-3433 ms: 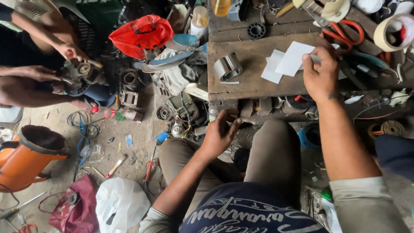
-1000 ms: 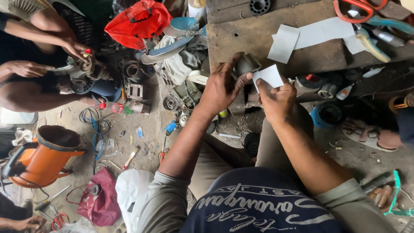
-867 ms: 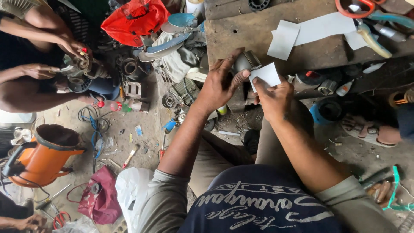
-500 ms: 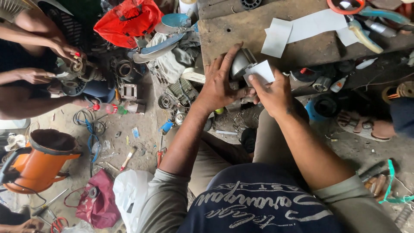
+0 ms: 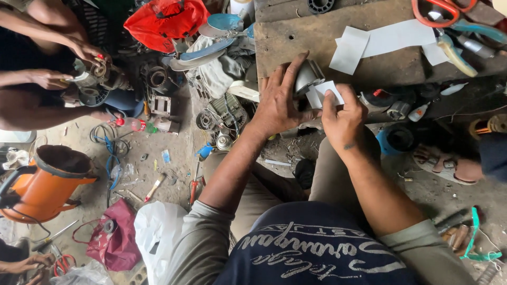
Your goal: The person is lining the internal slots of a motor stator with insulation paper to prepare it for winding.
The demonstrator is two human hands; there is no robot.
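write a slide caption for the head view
Left hand grips a metal cylinder while right hand pinches white paper at a wooden bench.

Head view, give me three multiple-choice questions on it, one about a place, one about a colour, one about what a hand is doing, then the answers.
1. Where is the orange bucket?
A. on the bench
B. on the floor at the left
C. on the person's lap

2. What colour is the paper piece in the right hand?
A. white
B. blue
C. black

3. What is the left hand doing?
A. hanging free
B. gripping scissors
C. holding a metal cylinder at the bench edge

Answers: 1 B, it stands on the dirt floor at the left edge. 2 A, the piece pinched in the fingers is white. 3 C, its fingers wrap the grey cylinder.
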